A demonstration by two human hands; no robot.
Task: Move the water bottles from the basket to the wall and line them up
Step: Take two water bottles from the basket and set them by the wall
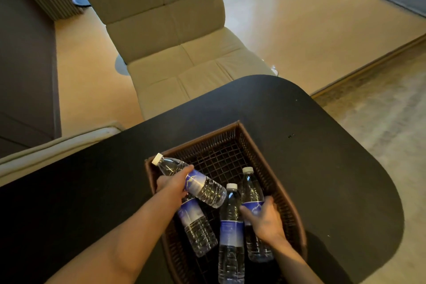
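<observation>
A dark brown wicker basket (232,136) stands on a black table (322,168). My left hand (173,183) grips a clear water bottle (207,188) with a white cap and blue label, lifted and tilted above the basket's left rim. Under it another bottle (196,223) lies in the basket. My right hand (265,221) is closed around the rightmost bottle (251,189), which lies against the basket's right side. A third lying bottle (231,226) rests between the two.
A beige padded lounge chair (161,30) stands beyond the table's far edge. A dark wall panel (25,64) runs along the left with wooden floor beside it. A grey carpet (380,110) lies to the right of the table.
</observation>
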